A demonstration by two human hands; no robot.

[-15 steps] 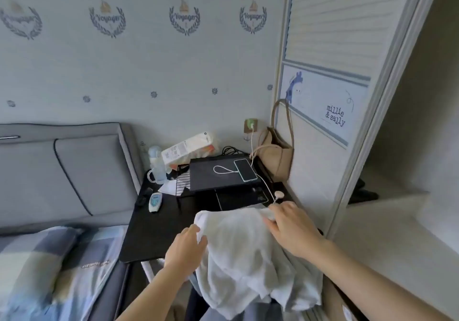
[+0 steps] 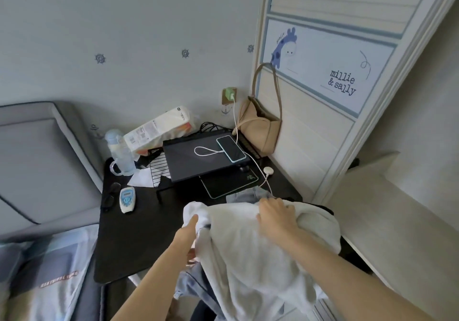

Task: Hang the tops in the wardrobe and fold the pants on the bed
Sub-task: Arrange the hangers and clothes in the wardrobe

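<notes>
Nearest the camera, two bare forearms reach forward over a heap of clothes at the near edge of a black surface (image 2: 129,241). The right hand (image 2: 275,217) lies on top of a white top (image 2: 248,258), its fingers curled down and gripping a fold of the cloth near the garment's far edge. The left hand (image 2: 190,228) comes in from the left and is tucked under the top's left edge, its thumb showing against the white fabric; its fingers are hidden by the cloth, so how it grips cannot be told. The top is bunched and draped, its length running from the far edge by the hands down toward the camera and right. Under it lie jeans (image 2: 196,288), with a light blue piece also showing just beyond the right hand. To the left is the bed (image 2: 44,288) with a blue checked cover. Farther back on the surface sit a small white and blue device (image 2: 127,199), a clear bottle (image 2: 120,155), and a laptop (image 2: 198,159) with a phone (image 2: 231,148) on it, plugged in by a white cable. A tan bag (image 2: 259,129) hangs against the wardrobe door (image 2: 323,67) on the right.
</notes>
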